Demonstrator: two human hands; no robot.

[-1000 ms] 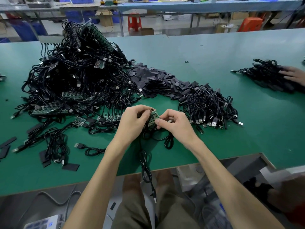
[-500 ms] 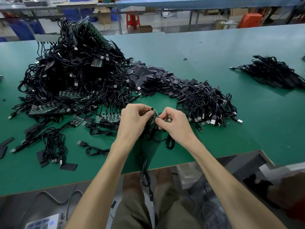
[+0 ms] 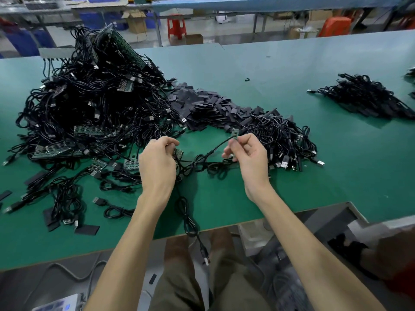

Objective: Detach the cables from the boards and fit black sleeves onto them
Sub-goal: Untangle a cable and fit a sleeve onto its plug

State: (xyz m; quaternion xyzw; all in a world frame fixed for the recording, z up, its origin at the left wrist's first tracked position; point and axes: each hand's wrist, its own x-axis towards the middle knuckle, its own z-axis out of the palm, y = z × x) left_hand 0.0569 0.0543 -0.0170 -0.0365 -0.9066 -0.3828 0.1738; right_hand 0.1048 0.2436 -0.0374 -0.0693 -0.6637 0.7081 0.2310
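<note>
My left hand [image 3: 157, 160] grips a small green board [image 3: 179, 153] just above the green table [image 3: 336, 176]. My right hand [image 3: 244, 151] pinches the connector end [image 3: 235, 132] of a black cable [image 3: 211, 151], held apart from the board. The cable loops down between my hands and hangs over the table's front edge. A large heap of black cables and green boards [image 3: 94, 104] fills the left. A band of flat black sleeves [image 3: 213, 108] runs behind my hands. Loose detached cables [image 3: 285, 140] lie to the right of my right hand.
A second pile of black cables [image 3: 368, 97] lies at the far right. Stray cables and several black sleeves [image 3: 87, 230] are scattered at front left. Beyond the table stand a red stool [image 3: 176, 25], boxes and other benches. My knees show under the front edge.
My hands have pulled apart. The right one has drawn the cable's connector end away from the board, which stays in the left. Another person's hand at the far-right pile is gone.
</note>
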